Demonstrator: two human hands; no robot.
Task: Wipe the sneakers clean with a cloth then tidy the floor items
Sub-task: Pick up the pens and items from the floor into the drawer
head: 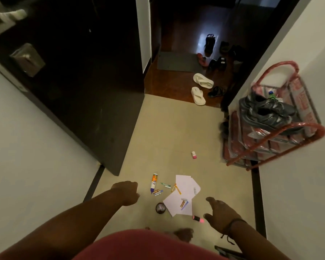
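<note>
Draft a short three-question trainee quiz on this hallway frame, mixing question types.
1. True or false: the grey sneakers sit on the red-framed shoe rack.
2. Which lies nearest the right hand? A) the pink-capped marker B) the orange-topped glue bottle C) the cream flip-flops
3. Fill in: the round black tin lies just left of the white ____ sheets.

Key: 1 true; 2 A; 3 paper.

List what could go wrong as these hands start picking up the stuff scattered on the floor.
The batteries and pink highlighter are round and may roll away when nudged. Lifting the white papers would tip off the batteries lying on them. The eraser lies apart near the red rack and could be missed.
</note>
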